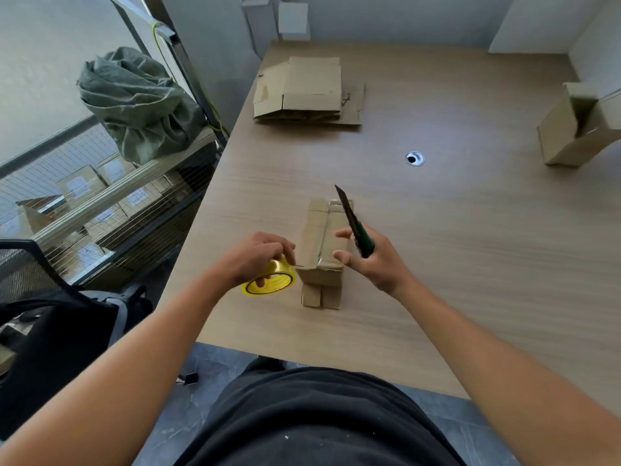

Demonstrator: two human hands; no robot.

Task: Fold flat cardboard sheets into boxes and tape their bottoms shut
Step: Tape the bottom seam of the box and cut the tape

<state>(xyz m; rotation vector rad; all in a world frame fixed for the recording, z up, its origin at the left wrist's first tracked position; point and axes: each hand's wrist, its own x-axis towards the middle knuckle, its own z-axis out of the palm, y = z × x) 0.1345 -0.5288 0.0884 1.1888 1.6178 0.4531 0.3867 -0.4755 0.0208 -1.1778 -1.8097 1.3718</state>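
My left hand (258,253) grips the tape roll (268,280) beside the box (322,243), keeping the strip taut. My right hand (366,260) holds the utility knife (356,227), blade up, ready to cut.

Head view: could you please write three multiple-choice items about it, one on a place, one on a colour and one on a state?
1. Where does the stack of flat cardboard lie?
A) on the floor
B) at the far left of the table
C) on the chair

2. What colour is the tape roll?
A) blue
B) yellow
C) white

3. What is the state of the knife?
A) lying on the table
B) blade drawn in
C) blade out, held by the right hand

Answers: 1 B, it lies by the table's far left edge. 2 B, its side shows yellow under the left hand. 3 C, the dark blade sticks out above the box.
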